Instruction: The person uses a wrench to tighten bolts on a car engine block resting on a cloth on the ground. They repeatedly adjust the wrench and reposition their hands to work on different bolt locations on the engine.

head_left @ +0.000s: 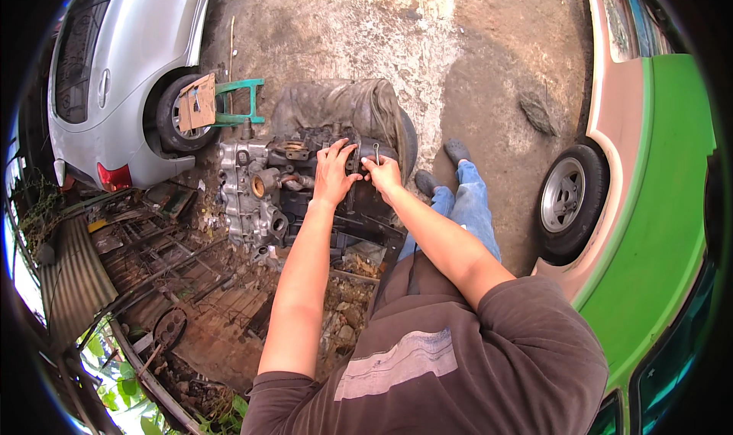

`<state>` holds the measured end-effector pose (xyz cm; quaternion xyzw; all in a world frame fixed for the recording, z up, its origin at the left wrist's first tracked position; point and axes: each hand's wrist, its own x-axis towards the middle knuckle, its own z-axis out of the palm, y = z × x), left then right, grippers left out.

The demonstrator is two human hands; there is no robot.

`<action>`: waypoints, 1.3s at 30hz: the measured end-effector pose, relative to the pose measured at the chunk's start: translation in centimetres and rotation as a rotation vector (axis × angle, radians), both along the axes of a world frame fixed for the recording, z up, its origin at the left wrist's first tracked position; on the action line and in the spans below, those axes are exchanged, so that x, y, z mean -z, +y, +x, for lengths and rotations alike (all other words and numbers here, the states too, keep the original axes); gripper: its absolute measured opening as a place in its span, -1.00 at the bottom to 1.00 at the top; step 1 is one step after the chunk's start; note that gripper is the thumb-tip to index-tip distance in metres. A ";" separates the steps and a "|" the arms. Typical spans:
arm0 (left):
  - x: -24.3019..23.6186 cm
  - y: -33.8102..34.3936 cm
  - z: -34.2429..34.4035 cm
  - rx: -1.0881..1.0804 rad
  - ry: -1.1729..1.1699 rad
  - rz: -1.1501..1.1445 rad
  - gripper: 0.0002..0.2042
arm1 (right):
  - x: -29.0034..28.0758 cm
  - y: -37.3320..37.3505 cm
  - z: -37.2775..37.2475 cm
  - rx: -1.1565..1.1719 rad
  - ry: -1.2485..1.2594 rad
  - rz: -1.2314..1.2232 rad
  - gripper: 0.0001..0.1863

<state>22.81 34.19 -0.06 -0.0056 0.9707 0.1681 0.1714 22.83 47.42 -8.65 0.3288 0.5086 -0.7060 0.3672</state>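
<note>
My left hand (334, 177) reaches over a large, greasy engine (248, 187), its fingers spread and thumb apart, resting against a dark metal part at the engine's near right end. Just to the right, my right hand (383, 177) is closed round a small metal tool, seemingly a wrench (376, 151), whose looped end sticks up past the fingers. Whatever the tool's lower end touches is hidden by my fingers. A round tan opening (262, 184) shows on the silvery left side of the engine. Behind it lies a dark, dirty cover (328, 103) over something bulky.
A silver car (137, 68) is at the left, beside a green stool (243, 103) with cardboard (198, 104). At the right is a green and pink vehicle (649, 175) with a wheel (569, 194). Scrap metal and rubble (206, 305) cover the ground at near left. A grey rag (539, 114) lies on the concrete.
</note>
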 end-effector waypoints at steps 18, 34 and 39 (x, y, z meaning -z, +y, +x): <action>0.2 0.4 0.5 0.047 0.021 -0.045 -0.27 | 1.4 0.6 -1.2 -0.453 0.299 0.270 -0.66; 0.6 -0.3 0.8 0.012 0.068 0.078 -0.29 | 0.9 0.3 0.1 -0.296 0.587 0.379 -0.70; 0.4 0.0 0.7 0.005 0.039 0.026 -0.30 | 0.3 0.5 -0.1 -0.305 0.578 0.368 -0.66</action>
